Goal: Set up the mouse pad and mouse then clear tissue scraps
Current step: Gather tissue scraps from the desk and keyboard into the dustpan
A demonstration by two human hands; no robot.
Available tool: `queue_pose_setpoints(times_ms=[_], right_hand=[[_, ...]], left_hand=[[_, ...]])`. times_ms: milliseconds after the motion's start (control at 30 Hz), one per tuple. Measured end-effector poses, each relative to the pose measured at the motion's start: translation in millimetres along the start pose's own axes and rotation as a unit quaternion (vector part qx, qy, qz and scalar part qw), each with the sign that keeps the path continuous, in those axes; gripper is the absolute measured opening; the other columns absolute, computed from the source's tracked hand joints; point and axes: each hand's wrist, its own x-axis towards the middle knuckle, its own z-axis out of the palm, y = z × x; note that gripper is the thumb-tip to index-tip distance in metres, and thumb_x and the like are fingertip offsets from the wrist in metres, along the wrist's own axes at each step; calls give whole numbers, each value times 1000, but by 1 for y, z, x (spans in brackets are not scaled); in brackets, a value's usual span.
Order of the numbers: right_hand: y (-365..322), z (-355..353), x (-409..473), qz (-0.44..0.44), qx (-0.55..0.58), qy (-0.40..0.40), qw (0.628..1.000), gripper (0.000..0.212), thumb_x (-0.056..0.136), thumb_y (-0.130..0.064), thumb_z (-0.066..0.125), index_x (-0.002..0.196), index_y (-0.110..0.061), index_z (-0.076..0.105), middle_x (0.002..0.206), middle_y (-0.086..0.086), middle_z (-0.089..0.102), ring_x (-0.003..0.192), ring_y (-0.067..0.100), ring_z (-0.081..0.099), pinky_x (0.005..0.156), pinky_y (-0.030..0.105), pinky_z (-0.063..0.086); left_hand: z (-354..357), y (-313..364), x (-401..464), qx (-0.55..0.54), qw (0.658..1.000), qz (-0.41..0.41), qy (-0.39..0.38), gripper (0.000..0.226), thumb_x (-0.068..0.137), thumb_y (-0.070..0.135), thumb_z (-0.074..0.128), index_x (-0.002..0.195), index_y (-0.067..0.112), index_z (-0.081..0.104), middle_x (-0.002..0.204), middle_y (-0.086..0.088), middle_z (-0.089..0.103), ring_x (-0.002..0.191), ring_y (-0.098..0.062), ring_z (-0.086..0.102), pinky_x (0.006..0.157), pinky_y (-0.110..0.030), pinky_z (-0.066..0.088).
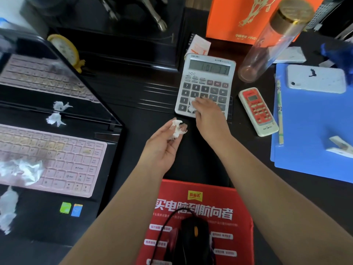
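A red mouse pad [235, 199] with white lettering lies at the near edge of the dark desk. A black wired mouse [193, 240] sits on it. My left hand [162, 148] is palm up above the pad, shut on a crumpled white tissue scrap [176, 129]. My right hand [206, 115] reaches over the calculator [206, 83], its fingers pinching a second tissue scrap [191, 107] on the keys. More tissue scraps lie on the laptop: one by the hinge [55, 119], a big one on the pink keyboard [23, 171] and one at the left edge [7, 207].
An open laptop [80, 213] fills the left. A red-and-white remote [257, 111], a clear bottle [271, 44], a blue folder [309, 150] with a white phone [317, 79] and an orange bag [238, 16] stand to the right and back. A yellow clock [65, 48] sits behind the laptop.
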Motion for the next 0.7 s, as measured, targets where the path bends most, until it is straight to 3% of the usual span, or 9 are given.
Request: queue_pose_setpoints(times_ms=[67,133,267,367,467,533,633,700], right_hand=[[-2,2,-4,-10,-3,29,1000,30,84,9,42,107,5,61,115,22,62,112,34,52,94,33,35],[-7,3,-12,-6,23,53,998,27,81,10,45,97,6,66,103,22,68,101,35,58,88,37,43],[-34,-3,-45,22,140,125,982,24,84,2,53,102,-3,68,107,12,70,103,24,61,88,18,37],[-61,-1,-71,-11,170,135,976,20,83,0,56,97,-5,70,101,10,71,93,17,61,79,4,33],[-82,0,-95,-41,165,90,981,17,86,-7,54,96,-10,67,94,10,70,86,21,62,75,22,46],[-91,2,-106,-48,152,55,986,21,89,-11,50,106,-13,62,95,10,69,87,23,61,77,35,49],[-108,9,-123,-82,146,37,985,37,91,-16,47,128,-11,48,104,11,69,96,26,61,84,37,47],[-125,17,-139,-139,139,31,980,43,89,-15,43,129,-1,44,98,15,70,90,29,65,81,38,50]], left_hand=[[-3,0,1,-13,1000,1,1,21,91,-1,48,110,-4,56,94,-22,65,84,-21,66,76,-25,59],[-6,-1,0,-26,1000,3,-3,24,92,0,46,114,-6,53,94,-21,64,84,-20,65,80,-25,58],[-10,-3,-8,-31,999,6,12,28,92,4,47,117,-6,56,103,-20,67,88,-19,68,82,-26,57],[-10,-3,-27,10,1000,17,13,19,92,5,48,97,2,66,82,-8,74,72,-11,72,66,-19,58],[-14,1,-55,47,998,27,39,17,88,6,54,82,5,69,66,-5,70,58,-9,69,56,-18,56],[-24,3,-72,31,998,35,49,20,90,6,48,81,3,66,65,-6,67,52,-9,66,53,-18,56],[-45,7,-101,-7,998,47,51,20,92,14,49,85,4,65,67,-5,69,57,-11,68,58,-21,57],[-60,11,-117,4,997,62,41,22,92,12,48,77,7,64,63,-2,64,62,-12,63,64,-21,54]])
